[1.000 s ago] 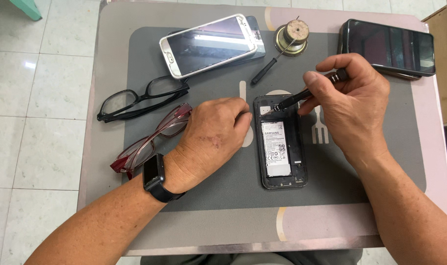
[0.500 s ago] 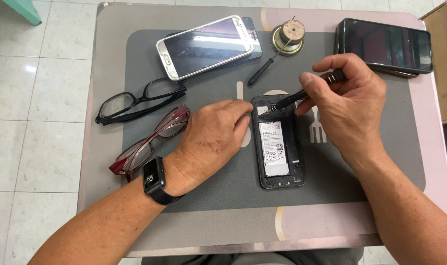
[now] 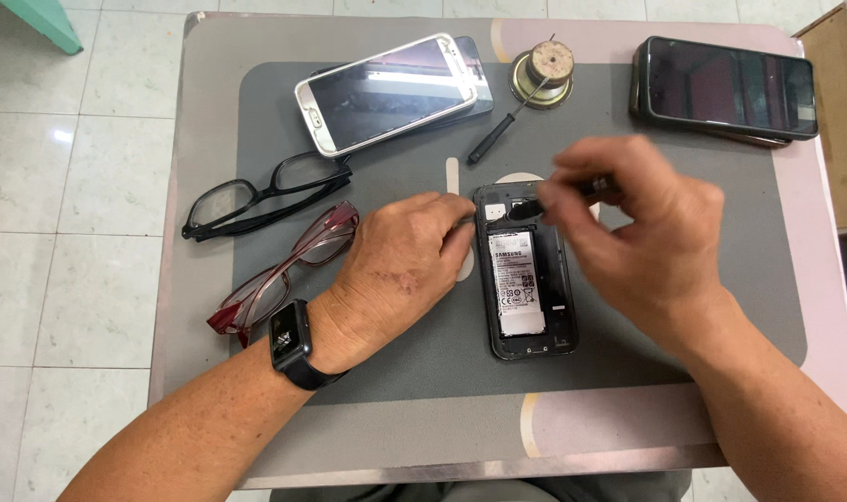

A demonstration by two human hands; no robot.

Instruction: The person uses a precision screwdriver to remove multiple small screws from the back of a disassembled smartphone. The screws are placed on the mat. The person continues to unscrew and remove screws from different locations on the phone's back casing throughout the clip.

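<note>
Right grip [image 3: 628, 218] pinches a dark tool over the opened phone [image 3: 526, 270]; left hand [image 3: 400, 270], fingers curled, steadies its edge. Best kept pressed flat on tabletop [image 3: 200, 372].

bright, even light from above, soft and diffuse. shadows are faint: a thin one under the left hand [image 3: 400, 270] and a soft one below the right hand [image 3: 642, 237] on the mat [image 3: 628, 372]. a white glare streak lies on the silver phone [image 3: 386, 93], and a bright spot shines on the floor tiles [image 3: 61, 135]. the right hand's fingers are motion-blurred; the rest is sharp. table [image 3: 200, 186] edges bow slightly.
</note>
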